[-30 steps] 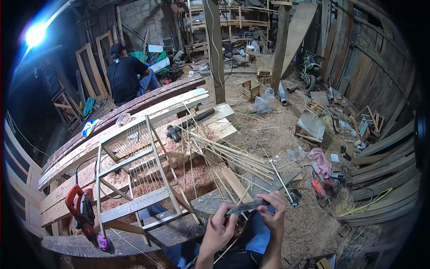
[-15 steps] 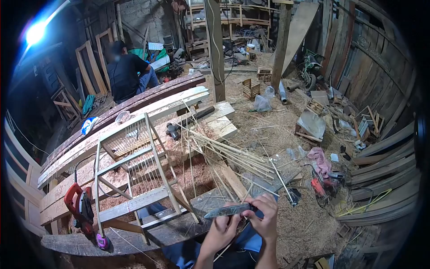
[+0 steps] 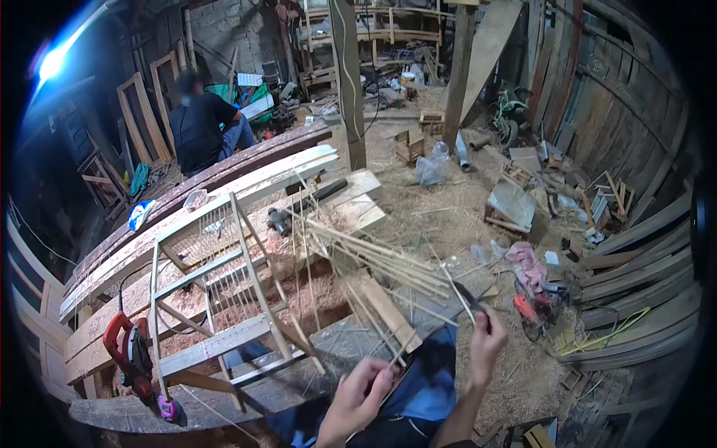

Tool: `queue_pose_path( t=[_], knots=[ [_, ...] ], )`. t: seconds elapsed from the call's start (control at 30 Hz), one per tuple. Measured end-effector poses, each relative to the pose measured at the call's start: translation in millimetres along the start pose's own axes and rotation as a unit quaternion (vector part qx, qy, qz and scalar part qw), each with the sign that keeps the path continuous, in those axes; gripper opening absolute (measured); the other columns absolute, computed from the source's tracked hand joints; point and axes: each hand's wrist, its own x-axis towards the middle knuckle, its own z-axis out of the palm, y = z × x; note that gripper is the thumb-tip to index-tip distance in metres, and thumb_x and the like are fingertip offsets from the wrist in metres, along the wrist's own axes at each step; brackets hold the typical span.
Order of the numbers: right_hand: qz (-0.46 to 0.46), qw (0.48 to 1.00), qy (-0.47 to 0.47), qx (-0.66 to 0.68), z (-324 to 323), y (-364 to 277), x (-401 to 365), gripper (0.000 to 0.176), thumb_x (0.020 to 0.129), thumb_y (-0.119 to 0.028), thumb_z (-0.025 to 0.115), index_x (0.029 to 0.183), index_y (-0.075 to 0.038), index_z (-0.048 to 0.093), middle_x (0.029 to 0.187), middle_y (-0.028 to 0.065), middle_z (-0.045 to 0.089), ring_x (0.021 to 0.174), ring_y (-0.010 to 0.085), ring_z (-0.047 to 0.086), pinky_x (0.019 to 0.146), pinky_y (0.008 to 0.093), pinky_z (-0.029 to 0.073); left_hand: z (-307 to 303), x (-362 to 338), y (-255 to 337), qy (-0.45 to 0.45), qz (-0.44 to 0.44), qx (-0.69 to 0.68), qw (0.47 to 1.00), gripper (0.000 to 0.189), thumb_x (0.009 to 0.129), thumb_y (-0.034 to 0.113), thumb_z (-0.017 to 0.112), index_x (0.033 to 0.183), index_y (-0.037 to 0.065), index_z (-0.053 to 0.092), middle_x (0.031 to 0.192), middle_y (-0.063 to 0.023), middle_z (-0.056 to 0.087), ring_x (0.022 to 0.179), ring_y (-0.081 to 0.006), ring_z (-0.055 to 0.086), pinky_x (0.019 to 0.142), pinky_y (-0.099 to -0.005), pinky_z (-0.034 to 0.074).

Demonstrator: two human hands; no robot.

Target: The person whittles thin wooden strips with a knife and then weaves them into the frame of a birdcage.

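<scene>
The right hand (image 3: 487, 342) is closed around the handle of a knife (image 3: 468, 293), its dark blade pointing up and away beside the sticks (image 3: 385, 252). The left hand (image 3: 360, 394) has its fingers curled nearly shut at the near edge of the desk (image 3: 112, 415), by the end of a wood strip (image 3: 392, 313); whether it grips a stick, I cannot tell.

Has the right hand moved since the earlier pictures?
Yes: judged against the pink cloth, the right hand has moved closer to it and away from the left hand.
</scene>
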Motion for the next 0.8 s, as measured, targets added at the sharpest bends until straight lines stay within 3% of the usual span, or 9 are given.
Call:
queue_pose_path(
  t=[0.07,0.23,0.37,0.4,0.43,0.5,0.63,0.7,0.8],
  knots=[
    [-0.004,1.000,-0.013,0.008,-19.6,8.2,0.9,0.054,0.098,-0.048,0.065,0.101,0.006,0.070,0.088,0.0118,0.066,0.077,0.0194,0.061,0.067,0.0335,0.047,-0.2,8.9,-1.5,0.004,0.004,0.013,1.000,0.017,0.106,0.012,0.055,0.111,-0.003,0.061,0.086,-0.0036,0.066,0.077,-0.0045,0.057,0.067,-0.0232,0.047],
    [-0.069,0.990,-0.108,0.058,-1.0,-33.1,-1.3,0.049,0.095,-0.051,0.067,0.094,-0.002,0.071,0.070,0.0044,0.054,0.062,0.0196,0.050,0.058,0.0331,0.037,9.7,32.2,-17.0,0.022,-0.022,-0.052,0.998,0.021,0.106,0.017,0.057,0.113,-0.003,0.058,0.084,-0.0016,0.063,0.080,-0.0060,0.057,0.073,-0.0233,0.047],
    [-0.099,0.977,-0.152,0.108,12.8,-54.4,-9.3,0.044,0.092,-0.047,0.071,0.092,-0.003,0.071,0.073,0.0067,0.061,0.065,0.0233,0.056,0.062,0.0367,0.043,12.2,31.1,-21.1,0.039,-0.017,-0.040,0.998,0.022,0.106,0.016,0.057,0.114,-0.003,0.058,0.093,-0.0024,0.063,0.083,-0.0070,0.057,0.076,-0.0240,0.048],
    [-0.160,0.974,-0.108,0.123,22.6,-62.8,-12.1,0.043,0.091,-0.046,0.072,0.091,-0.003,0.071,0.075,0.0072,0.064,0.067,0.0258,0.060,0.063,0.0383,0.045,13.6,32.6,-22.8,0.044,-0.010,-0.061,0.997,0.022,0.105,0.017,0.058,0.114,-0.003,0.059,0.096,-0.0024,0.063,0.083,-0.0075,0.057,0.077,-0.0246,0.048],
    [-0.114,0.964,-0.210,0.119,19.9,-62.7,-12.5,0.042,0.090,-0.047,0.073,0.091,-0.004,0.071,0.075,0.0076,0.065,0.068,0.0282,0.062,0.064,0.0385,0.045,12.5,31.9,-27.3,0.046,-0.011,-0.060,0.997,0.022,0.105,0.017,0.058,0.114,-0.003,0.059,0.096,-0.0024,0.063,0.083,-0.0075,0.057,0.077,-0.0246,0.048],
    [-0.123,0.954,-0.260,0.091,22.1,-75.0,-17.6,0.044,0.088,-0.048,0.074,0.090,-0.005,0.070,0.076,0.0092,0.066,0.070,0.0302,0.063,0.066,0.0387,0.047,10.7,30.0,-36.3,0.038,-0.027,-0.081,0.996,0.022,0.105,0.016,0.057,0.117,-0.003,0.060,0.097,-0.0022,0.064,0.083,-0.0076,0.057,0.075,-0.0252,0.049],
    [-0.110,0.953,-0.268,0.089,27.6,-92.5,-25.2,0.045,0.086,-0.049,0.076,0.089,-0.004,0.068,0.077,0.0110,0.065,0.072,0.0325,0.064,0.068,0.0393,0.048,9.4,27.7,-45.9,0.048,-0.032,-0.095,0.994,0.021,0.106,0.016,0.055,0.117,-0.002,0.058,0.100,-0.0022,0.065,0.082,-0.0053,0.057,0.072,-0.0215,0.048],
    [-0.121,0.948,-0.286,0.070,29.6,-94.0,-26.0,0.048,0.085,-0.049,0.077,0.087,-0.003,0.066,0.077,0.0122,0.065,0.073,0.0337,0.064,0.068,0.0407,0.048,-2.2,29.3,-49.6,0.007,-0.104,-0.051,0.993,0.020,0.106,0.015,0.054,0.117,-0.001,0.060,0.100,-0.0027,0.066,0.082,-0.0060,0.059,0.070,-0.0225,0.049],
    [-0.117,0.944,-0.301,0.075,30.7,-92.1,-26.8,0.048,0.086,-0.048,0.076,0.086,-0.002,0.065,0.076,0.0137,0.063,0.074,0.0356,0.063,0.069,0.0423,0.048,4.5,29.3,-44.8,0.047,-0.061,-0.047,0.996,0.017,0.105,0.012,0.053,0.115,0.000,0.062,0.098,-0.0013,0.064,0.080,-0.0070,0.059,0.068,-0.0259,0.049]
  ],
)
